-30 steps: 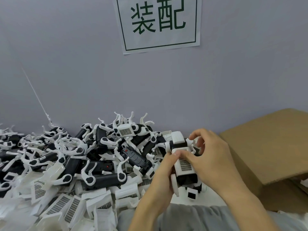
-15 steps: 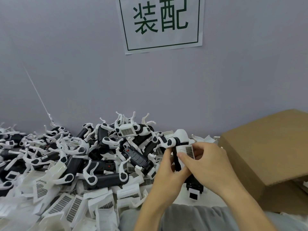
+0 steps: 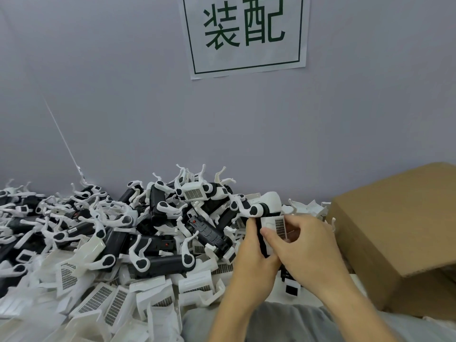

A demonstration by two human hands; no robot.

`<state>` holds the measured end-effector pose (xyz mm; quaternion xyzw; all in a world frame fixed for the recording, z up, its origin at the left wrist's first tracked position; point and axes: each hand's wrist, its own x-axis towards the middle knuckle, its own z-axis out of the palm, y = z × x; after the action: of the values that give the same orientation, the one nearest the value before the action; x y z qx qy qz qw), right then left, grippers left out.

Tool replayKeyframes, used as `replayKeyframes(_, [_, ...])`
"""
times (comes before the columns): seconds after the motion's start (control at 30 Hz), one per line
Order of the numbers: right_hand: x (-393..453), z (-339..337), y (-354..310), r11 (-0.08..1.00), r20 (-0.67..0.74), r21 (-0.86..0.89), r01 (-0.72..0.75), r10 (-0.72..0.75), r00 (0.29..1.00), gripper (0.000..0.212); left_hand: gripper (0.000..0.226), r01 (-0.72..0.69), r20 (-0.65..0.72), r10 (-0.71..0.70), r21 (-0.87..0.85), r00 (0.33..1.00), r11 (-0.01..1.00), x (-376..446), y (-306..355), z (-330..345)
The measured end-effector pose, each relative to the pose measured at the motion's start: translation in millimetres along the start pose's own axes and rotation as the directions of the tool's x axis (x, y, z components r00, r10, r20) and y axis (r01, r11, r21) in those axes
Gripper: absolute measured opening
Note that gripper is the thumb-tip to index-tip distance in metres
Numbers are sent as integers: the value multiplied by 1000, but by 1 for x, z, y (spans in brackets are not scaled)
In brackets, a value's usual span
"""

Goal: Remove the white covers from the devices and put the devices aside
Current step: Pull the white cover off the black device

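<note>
I hold one black-and-white device [image 3: 263,210] upright in front of me, right of centre. My left hand [image 3: 255,253] grips its black body from the left side. My right hand [image 3: 306,248] pinches the white cover [image 3: 276,224] with the grey mesh patch, thumb on its front face. The lower end of the device [image 3: 291,285] pokes out below my hands. A big heap of black devices with white arms [image 3: 158,225] fills the table to the left. Loose white covers [image 3: 106,299] lie in front of that heap.
An open cardboard box [image 3: 399,233] stands at the right, close to my right hand. A grey wall with a paper sign [image 3: 244,33] rises behind the heap. My grey-clothed lap [image 3: 271,322] is at the bottom.
The device has been turned so the mesh cover faces sideways, and it sits a little higher. My right hand has shifted from over the top to pinching the cover from the side.
</note>
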<state>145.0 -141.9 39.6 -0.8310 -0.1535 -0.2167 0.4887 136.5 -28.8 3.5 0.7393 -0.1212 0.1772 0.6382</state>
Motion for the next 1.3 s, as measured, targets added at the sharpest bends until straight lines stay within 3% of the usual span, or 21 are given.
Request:
replayKeyframes(0.1, [-4, 10, -3, 1000, -107, -18, 22, -24, 994, 22, 50, -36, -24, 36, 5, 999, 999, 1, 1, -2])
replayKeyframes(0.27, [-1, -1, -1, 988, 56, 157, -8, -1, 998, 21, 33, -35, -20, 33, -79, 999, 996, -1, 7, -9])
replayKeyframes(0.4, [2, -9, -3, 927, 227, 337, -162, 86, 970, 25, 34, 72, -20, -81, -290, 996, 954, 0, 13, -11])
replayKeyframes(0.5, [2, -6, -4, 886, 269, 389, -252, 153, 951, 34, 30, 64, -36, -78, -299, 996, 952, 0, 17, -9])
replayKeyframes(0.67, [0, 3, -9, 700, 381, 557, -446, 261, 887, 38, 48, 61, -129, -97, -258, 987, 964, 1, 20, -6])
replayKeyframes(0.9, [-3, 10, -5, 614, 302, 677, -406, 271, 914, 37, 45, 102, -102, -134, -269, 986, 958, 0, 19, -5])
replayKeyframes(1.13, [-6, 16, -4, 592, 241, 702, -395, 325, 915, 31, 48, 22, -213, -24, -13, 977, 1000, 1, 21, -5])
replayKeyframes(1.3, [-4, 16, 0, 633, 234, 677, -375, 298, 925, 27, 46, 58, -171, -79, -123, 982, 991, 1, 24, -4])
